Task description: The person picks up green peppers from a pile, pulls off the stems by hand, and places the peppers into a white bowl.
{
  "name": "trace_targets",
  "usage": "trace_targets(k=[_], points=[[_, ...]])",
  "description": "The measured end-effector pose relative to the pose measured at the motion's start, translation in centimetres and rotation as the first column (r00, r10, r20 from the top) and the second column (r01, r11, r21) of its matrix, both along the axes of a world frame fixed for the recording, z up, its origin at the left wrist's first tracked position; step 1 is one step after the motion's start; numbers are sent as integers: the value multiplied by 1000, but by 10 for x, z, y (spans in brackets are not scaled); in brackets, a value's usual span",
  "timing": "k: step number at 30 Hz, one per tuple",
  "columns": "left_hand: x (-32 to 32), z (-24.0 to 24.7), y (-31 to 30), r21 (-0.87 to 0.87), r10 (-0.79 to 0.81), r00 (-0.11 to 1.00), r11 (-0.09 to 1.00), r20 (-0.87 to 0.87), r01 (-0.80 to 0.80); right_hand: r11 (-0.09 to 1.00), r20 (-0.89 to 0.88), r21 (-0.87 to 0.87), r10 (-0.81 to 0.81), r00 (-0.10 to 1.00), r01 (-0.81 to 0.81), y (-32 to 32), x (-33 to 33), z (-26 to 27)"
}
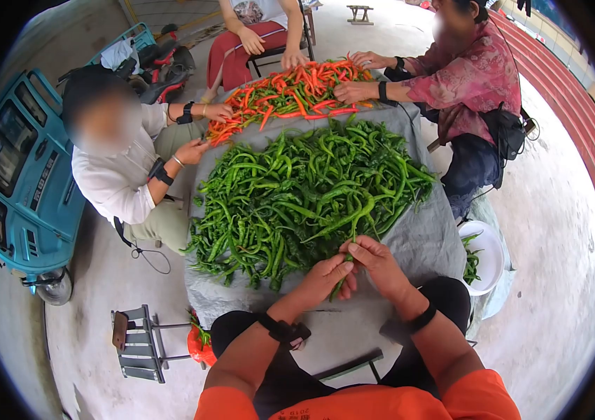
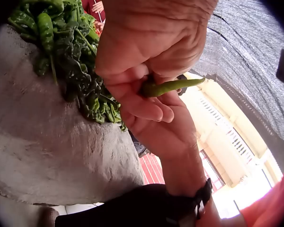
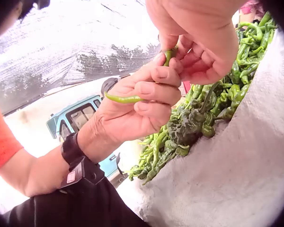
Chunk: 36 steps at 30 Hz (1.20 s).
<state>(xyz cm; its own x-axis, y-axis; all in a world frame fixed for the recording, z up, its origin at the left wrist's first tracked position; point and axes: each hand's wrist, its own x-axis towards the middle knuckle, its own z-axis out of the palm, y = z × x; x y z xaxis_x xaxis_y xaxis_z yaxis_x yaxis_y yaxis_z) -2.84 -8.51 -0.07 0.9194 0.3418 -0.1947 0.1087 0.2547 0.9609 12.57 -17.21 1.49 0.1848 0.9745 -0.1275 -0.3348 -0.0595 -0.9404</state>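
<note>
In the head view both my hands meet over the near edge of a heap of green chili peppers (image 1: 304, 189). My left hand (image 1: 324, 278) curls its fingers round a slim green chili pepper (image 3: 123, 99), whose tapered end pokes out between them in the right wrist view. At the thumb side, a green stub (image 3: 169, 56) stands up from that grip. The thumb and fingers of my right hand (image 1: 380, 266) pinch at this stub, fingertips close against the left thumb. The pepper's middle is hidden inside the left hand.
Grey sheeting (image 1: 416, 241) covers the table. Red and orange peppers (image 1: 297, 87) lie at the far end, where three people's hands work. A white bucket (image 1: 491, 259) with green peppers stands at right; a red bag (image 1: 199, 346) and a small stool (image 1: 142, 343) at left.
</note>
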Motion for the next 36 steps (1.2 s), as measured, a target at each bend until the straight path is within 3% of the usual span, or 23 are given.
trace_targets(k=[2,5,6,7,9,10,14,17,21,24,27,30,33,36], points=[[-1,15,1,-4,9,999,1000,-50,-9,998,20,43,-38,999,37,0,-1,-1],[-3,25,10,312,152,987,942,-61,-126,983,101,75,-177,979,170,-1,-7,4],[-2,24,16,321,267,964,912,14,-257,971,136,83,-236,962,226,-1,-8,6],[-3,22,24,476,372,928,811,27,-339,972,141,61,-232,963,225,-2,-7,5],[-1,2,48,769,519,812,391,269,-505,977,154,19,-215,964,215,-2,-1,3],[1,0,59,810,560,773,279,299,-516,977,150,10,-214,965,215,-2,-1,2],[10,7,70,900,603,668,-291,437,-326,977,135,-6,-211,968,214,-1,0,-7],[20,3,62,940,506,806,-30,309,-341,976,149,-16,-212,966,216,1,1,-11],[38,-3,41,989,470,871,-21,140,-148,971,162,-31,-229,960,237,1,0,-12],[44,-4,45,995,482,872,8,85,-102,975,173,-22,-213,961,220,1,1,-19],[50,-7,46,934,522,775,-166,356,-317,968,169,-16,-244,955,250,-2,2,-14],[46,1,40,906,430,807,-68,404,-418,951,92,-27,-303,949,307,-5,4,-3],[45,10,27,924,292,886,15,362,-382,920,-91,-33,-391,916,390,-5,7,5],[45,6,16,948,215,939,114,268,-297,923,-112,-63,-385,916,380,-5,14,0]])
